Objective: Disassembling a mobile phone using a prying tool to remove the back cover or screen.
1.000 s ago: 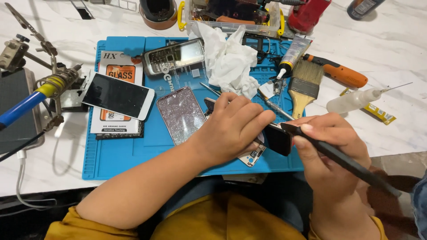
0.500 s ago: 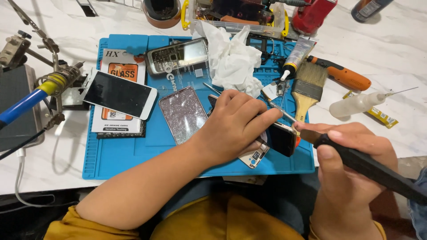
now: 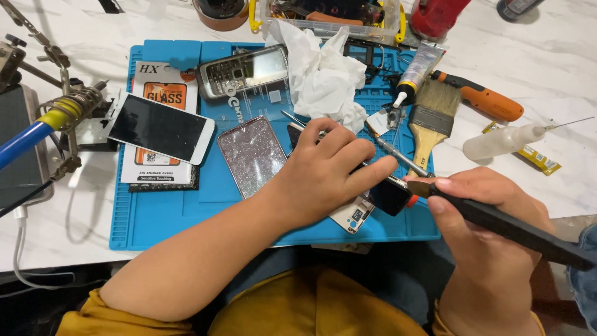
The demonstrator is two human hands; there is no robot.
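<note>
My left hand (image 3: pixel 326 171) lies over a dismantled phone (image 3: pixel 388 194) on the blue work mat (image 3: pixel 168 214) and grips it, fingers curled over its dark end. My right hand (image 3: pixel 482 227) holds a long black tool (image 3: pixel 516 230) like a pen, its tip touching the phone's right edge. A white part of the phone (image 3: pixel 351 214) sticks out below my left palm. A thin metal screwdriver (image 3: pixel 401 155) lies just behind the phone.
On the mat lie a glittery phone case (image 3: pixel 252 155), a white smartphone (image 3: pixel 160 127) on a screen-protector box, a grey keypad phone (image 3: pixel 244 70) and crumpled tissue (image 3: pixel 323 71). A brush (image 3: pixel 430 118), orange-handled tool (image 3: pixel 482 96), squeeze bottle (image 3: pixel 504 140) and glue tube (image 3: pixel 418 68) sit right. A soldering stand (image 3: pixel 62 112) is at left.
My right hand has drawn the black tool slightly back and down along the phone's right edge. My left hand stays on the phone; the view has shifted a little.
</note>
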